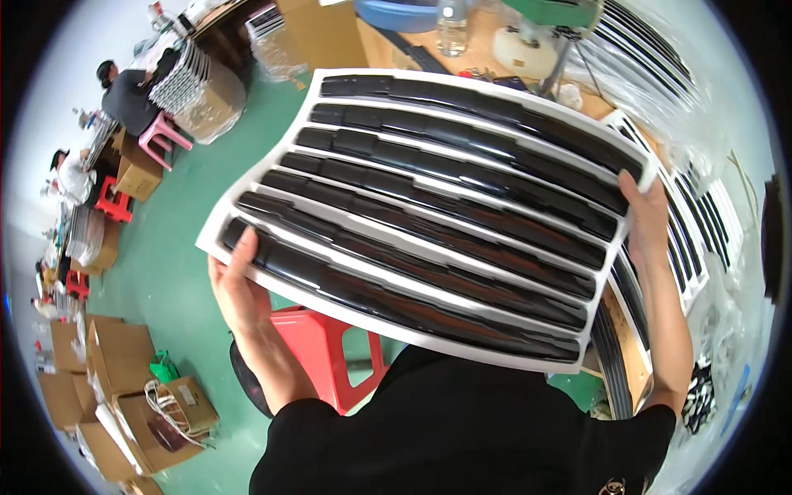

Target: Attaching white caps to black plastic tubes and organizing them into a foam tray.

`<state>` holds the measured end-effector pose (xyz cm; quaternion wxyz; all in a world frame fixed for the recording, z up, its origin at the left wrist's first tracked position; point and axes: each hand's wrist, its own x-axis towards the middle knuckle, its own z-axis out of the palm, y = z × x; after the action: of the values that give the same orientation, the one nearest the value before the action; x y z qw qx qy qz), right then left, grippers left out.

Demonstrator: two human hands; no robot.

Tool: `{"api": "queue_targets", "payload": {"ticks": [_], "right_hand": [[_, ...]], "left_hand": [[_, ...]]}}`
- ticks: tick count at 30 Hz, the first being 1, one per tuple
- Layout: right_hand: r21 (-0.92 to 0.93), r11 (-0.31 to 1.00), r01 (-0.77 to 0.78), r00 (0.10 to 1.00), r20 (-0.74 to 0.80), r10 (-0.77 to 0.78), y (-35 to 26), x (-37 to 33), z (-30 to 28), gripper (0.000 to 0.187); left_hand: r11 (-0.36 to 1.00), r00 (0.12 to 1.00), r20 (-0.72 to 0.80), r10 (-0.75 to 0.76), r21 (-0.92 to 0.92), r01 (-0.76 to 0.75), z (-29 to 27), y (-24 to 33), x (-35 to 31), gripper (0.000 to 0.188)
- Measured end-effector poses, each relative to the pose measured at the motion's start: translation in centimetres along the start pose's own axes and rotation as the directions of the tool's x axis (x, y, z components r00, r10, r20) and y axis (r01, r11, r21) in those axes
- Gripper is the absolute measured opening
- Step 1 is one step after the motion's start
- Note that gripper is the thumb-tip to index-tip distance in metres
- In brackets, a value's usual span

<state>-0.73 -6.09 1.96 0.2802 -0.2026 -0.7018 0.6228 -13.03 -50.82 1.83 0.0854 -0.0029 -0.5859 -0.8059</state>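
A white, foam-like tray is held up in front of me, tilted, with its lower edge close to my black shirt. Several long glossy black plastic strips lie in rows across it. My left hand grips the tray's lower left corner, thumb over the end of the lowest strip and fingers beneath. At the upper right corner, my right hand closes on the edge with its thumb on top. The fingers under the tray are mostly hidden.
Behind the tray, a wooden workbench carries a clear bottle, a blue basin and a green device. More strip-filled trays lie at right. A red stool stands by me. Cardboard boxes and seated people occupy the left.
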Motion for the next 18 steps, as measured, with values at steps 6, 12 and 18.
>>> {"api": "queue_targets", "payload": {"ticks": [6,12,18], "right_hand": [[0.125,0.992,-0.014,0.981,0.195,-0.011,2.1,4.2,11.2,0.035],[0.042,0.998,0.041,0.964,0.262,-0.05,8.9,9.0,21.1,0.036],[0.158,0.986,0.047,0.967,0.239,-0.084,15.4,11.8,30.8,0.042]], "left_hand": [[0.998,0.995,-0.077,0.061,-0.013,-0.062,-7.0,-0.9,4.3,0.038],[0.999,0.983,-0.185,0.009,-0.049,-0.019,-14.8,-5.3,7.5,0.04],[0.999,0.97,-0.243,-0.032,-0.015,0.03,-19.6,-11.8,9.6,0.04]]}}
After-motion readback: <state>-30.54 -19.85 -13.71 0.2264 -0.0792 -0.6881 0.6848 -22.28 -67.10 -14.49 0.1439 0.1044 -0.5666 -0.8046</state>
